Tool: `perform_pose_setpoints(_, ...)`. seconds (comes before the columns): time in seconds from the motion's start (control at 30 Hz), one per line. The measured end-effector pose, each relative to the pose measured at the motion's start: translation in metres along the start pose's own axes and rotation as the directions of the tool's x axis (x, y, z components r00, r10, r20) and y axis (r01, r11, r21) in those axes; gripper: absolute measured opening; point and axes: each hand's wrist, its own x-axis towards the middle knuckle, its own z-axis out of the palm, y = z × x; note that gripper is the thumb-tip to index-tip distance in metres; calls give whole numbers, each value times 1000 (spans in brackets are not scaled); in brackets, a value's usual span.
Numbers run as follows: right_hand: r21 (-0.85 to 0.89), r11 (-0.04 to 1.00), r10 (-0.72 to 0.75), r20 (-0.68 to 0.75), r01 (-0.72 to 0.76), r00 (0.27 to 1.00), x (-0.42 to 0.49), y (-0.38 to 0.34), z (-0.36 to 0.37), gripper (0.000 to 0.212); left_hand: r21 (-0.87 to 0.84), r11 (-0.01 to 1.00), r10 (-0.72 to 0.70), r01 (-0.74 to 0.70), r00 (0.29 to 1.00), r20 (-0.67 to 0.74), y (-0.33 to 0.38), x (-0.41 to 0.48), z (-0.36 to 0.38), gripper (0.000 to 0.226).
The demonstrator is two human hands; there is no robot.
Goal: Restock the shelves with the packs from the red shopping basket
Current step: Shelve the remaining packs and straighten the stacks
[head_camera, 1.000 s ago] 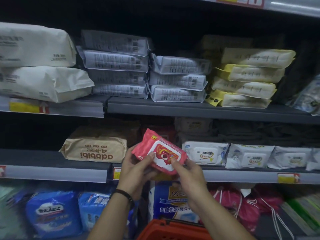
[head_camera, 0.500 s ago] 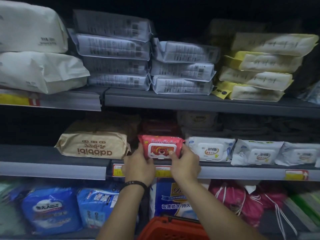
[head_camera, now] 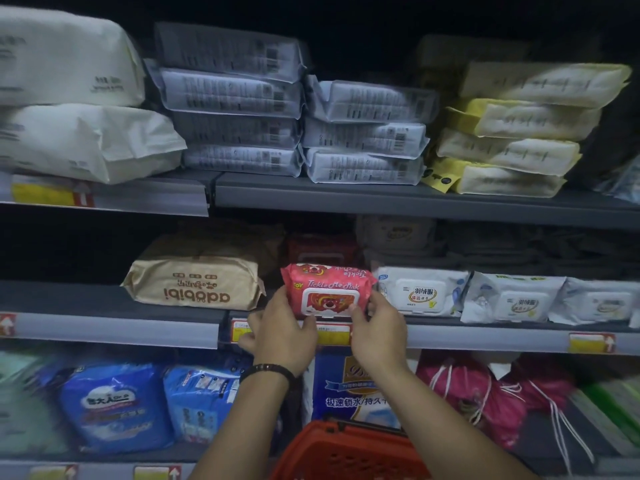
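Note:
A pink wipes pack (head_camera: 327,291) with a red bear lid stands on the front of the middle shelf (head_camera: 114,299), between a tan pack and a white pack. My left hand (head_camera: 280,332) holds its lower left side. My right hand (head_camera: 377,329) pinches its lower right corner. More red packs sit in shadow behind it. The red shopping basket (head_camera: 346,452) is at the bottom centre, below my forearms; its contents are hidden.
A tan "adabibi" pack (head_camera: 194,282) lies left of the pink pack, white wipes packs (head_camera: 420,292) lie right. The upper shelf holds stacked white, grey (head_camera: 235,98) and yellow packs. Blue packs (head_camera: 114,407) and pink drawstring bags (head_camera: 474,389) fill the bottom shelf.
Both hands carried the pink pack from in front of the shelf onto the middle shelf and stood it upright with the lid facing out.

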Motion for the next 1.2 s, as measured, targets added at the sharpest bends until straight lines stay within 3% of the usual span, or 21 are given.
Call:
perform_pose_setpoints(0.1,115,993,37,-128,-22,991,-17,-11,1,44,-75,997,-11,7,999,-44,-7,0,-13,49)
perform_pose_setpoints(0.17,166,986,40,-161,-13,986,-35,-19,8,39,-80,996,-47,36,988,-145,-8,-4,-27,42)
perform_pose_setpoints(0.27,263,964,-67,82,43,994,-60,-37,25,29,-144,989,-86,45,952,-295,-21,-5,-54,35)
perform_pose_setpoints(0.4,286,958,-109,331,11,937,-70,-67,53,40,-243,968,-157,64,909,-387,-51,3,-98,50)
perform_pose_setpoints(0.53,385,904,-25,480,-185,877,-61,-95,82,50,-342,928,-274,146,890,-364,-85,27,-131,76)
perform_pose_setpoints(0.63,445,816,98,523,-369,847,-52,-109,97,36,-447,867,-371,222,886,-280,-157,79,-123,103)
perform_pose_setpoints(0.7,449,770,170,539,-453,825,-51,-113,103,37,-515,820,-410,249,884,-225,-185,99,-117,100)
perform_pose_setpoints(0.77,465,750,153,568,-470,808,-52,-115,110,45,-589,780,-365,211,918,-155,-162,86,-130,89)
perform_pose_setpoints(0.87,487,720,168,570,-495,805,-51,-119,112,54,-656,739,-302,151,946,-122,-111,60,-150,73)
perform_pose_setpoints(0.97,529,720,182,481,-449,858,-50,-120,104,65,-647,758,-280,80,937,-211,-100,51,-158,58)
perform_pose_setpoints(1.1,672,659,57,403,-338,913,-52,-124,88,73,-707,701,-199,-90,928,-316,-102,54,-166,55)
perform_pose_setpoints(1.2,648,713,5,374,-266,927,-57,-119,87,69,-711,699,-196,-73,937,-289,-101,53,-164,60)
